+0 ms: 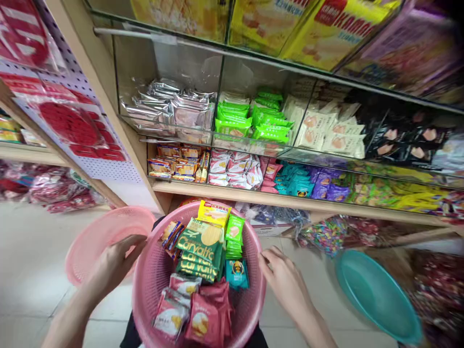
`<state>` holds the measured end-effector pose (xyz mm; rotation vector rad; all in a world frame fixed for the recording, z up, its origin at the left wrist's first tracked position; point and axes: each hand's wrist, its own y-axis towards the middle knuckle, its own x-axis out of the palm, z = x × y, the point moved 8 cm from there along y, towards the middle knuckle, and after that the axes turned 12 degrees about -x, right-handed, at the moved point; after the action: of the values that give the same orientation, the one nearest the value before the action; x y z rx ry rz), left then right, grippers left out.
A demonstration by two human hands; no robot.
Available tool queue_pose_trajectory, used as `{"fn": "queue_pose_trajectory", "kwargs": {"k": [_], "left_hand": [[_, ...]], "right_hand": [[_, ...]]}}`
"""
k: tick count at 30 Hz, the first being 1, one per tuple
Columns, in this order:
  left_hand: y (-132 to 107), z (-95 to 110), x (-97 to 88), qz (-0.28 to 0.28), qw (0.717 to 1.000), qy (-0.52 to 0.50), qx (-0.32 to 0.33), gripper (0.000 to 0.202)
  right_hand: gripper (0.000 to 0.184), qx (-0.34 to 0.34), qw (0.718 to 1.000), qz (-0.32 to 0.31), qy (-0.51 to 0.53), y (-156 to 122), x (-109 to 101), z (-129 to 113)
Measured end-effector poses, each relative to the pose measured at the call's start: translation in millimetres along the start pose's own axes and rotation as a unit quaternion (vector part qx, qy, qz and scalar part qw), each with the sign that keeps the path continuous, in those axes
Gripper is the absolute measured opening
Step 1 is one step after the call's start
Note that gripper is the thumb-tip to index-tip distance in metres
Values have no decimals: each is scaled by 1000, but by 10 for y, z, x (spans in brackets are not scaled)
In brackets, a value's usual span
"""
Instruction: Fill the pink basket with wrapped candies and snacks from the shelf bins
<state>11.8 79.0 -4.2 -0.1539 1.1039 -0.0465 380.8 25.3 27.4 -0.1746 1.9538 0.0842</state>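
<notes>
A pink mesh basket sits in front of me, filled with snack packets: green biscuit packs, a yellow pack, small green packets, a teal packet and red packets. My left hand rests at the basket's left rim with its fingers curled on it. At the right rim my right hand lies with fingers bent against the edge. Neither hand holds a packet.
A second pink basket lies behind the left hand on the tiled floor. To the right a teal basket rests. Shelves with glass bins of snack packets rise ahead. A pegboard with red goods hangs left.
</notes>
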Motion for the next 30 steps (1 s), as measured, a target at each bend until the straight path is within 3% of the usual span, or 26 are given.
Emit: {"fn": "queue_pose_trajectory", "kwargs": {"k": [4,7,10,12,16,21,30], "left_hand": [[-152,332,-185,28,999,-25,31,35],[-388,682,-206,28,994,-59,82,35],[-719,1084,42,-59,979,-49,189,31],[-916,1252,241,-103,965,-23,240,40],[-1120,1339,568,-142,949,25,281,63],[-1165,1301,783,-85,944,83,307,76],[-1049,1264,788,25,936,105,335,74]], "right_hand": [[30,-77,985,-48,145,-140,184,-334],[27,-88,968,-87,219,-280,341,-507],[42,-84,959,-112,248,-392,482,-602],[45,-80,955,-119,259,-431,547,-626],[33,-76,957,-80,268,-421,522,-561],[24,-44,964,12,261,-374,347,-278],[21,-27,957,79,278,-330,334,-44]]}}
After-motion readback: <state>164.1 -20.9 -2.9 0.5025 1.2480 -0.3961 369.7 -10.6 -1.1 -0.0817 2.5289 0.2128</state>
